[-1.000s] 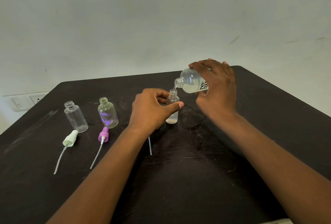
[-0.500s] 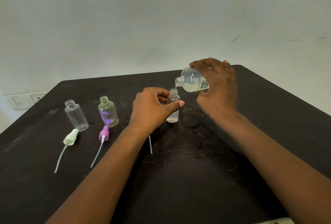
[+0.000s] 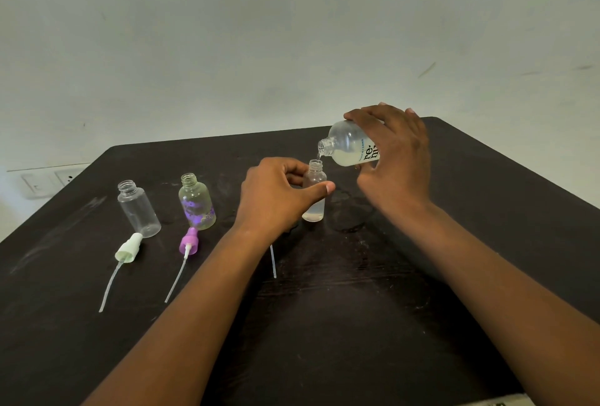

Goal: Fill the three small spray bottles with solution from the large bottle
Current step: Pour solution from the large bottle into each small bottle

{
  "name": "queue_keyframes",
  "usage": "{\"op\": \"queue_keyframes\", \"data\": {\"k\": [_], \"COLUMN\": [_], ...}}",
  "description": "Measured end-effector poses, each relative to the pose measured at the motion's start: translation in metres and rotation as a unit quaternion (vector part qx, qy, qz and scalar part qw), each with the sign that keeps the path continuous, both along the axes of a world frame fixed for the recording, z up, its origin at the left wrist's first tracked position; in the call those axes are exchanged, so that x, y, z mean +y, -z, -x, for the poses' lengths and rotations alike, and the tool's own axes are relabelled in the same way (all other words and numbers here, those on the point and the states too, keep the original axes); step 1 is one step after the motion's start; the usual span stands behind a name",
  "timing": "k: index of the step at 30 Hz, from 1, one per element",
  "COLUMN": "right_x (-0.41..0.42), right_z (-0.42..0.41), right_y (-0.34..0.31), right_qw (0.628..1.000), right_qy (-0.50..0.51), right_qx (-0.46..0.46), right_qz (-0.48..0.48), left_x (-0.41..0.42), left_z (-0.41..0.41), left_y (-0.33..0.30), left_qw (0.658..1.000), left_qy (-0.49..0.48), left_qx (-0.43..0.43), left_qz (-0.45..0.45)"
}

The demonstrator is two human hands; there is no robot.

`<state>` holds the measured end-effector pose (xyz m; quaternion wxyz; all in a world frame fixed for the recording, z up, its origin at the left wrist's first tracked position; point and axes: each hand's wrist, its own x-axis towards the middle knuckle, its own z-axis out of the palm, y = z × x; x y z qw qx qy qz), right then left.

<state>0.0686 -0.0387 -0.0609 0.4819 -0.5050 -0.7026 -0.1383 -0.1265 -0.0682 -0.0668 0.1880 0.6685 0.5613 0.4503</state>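
Observation:
My right hand holds the large clear bottle tipped to the left, its open mouth just above a small clear spray bottle. A thin stream runs from it into the small bottle, which has a little liquid at its bottom. My left hand grips that small bottle upright on the dark table. Two more small open bottles stand to the left: a plain clear one and a greenish one with purple print.
A pale green spray cap and a purple spray cap, each with a long dip tube, lie in front of the two left bottles. Another tube shows below my left wrist. A wall socket sits beyond the table's left edge.
The large bottle has risen slightly and keeps pouring. Both hands stay in nearly the same place.

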Motion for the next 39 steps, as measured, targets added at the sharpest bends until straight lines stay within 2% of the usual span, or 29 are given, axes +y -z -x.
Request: {"op": "queue_keyframes", "data": {"k": [39], "right_x": [-0.0004], "right_z": [0.0005], "right_y": [0.0004], "right_qw": [1.000], "right_qy": [0.001], "right_qx": [0.001], "right_qz": [-0.012], "left_x": [-0.0015], "left_z": [-0.0006], "left_y": [0.0000], "left_qw": [1.000], "left_qy": [-0.007], "left_qx": [-0.006], "left_qz": [0.005]}}
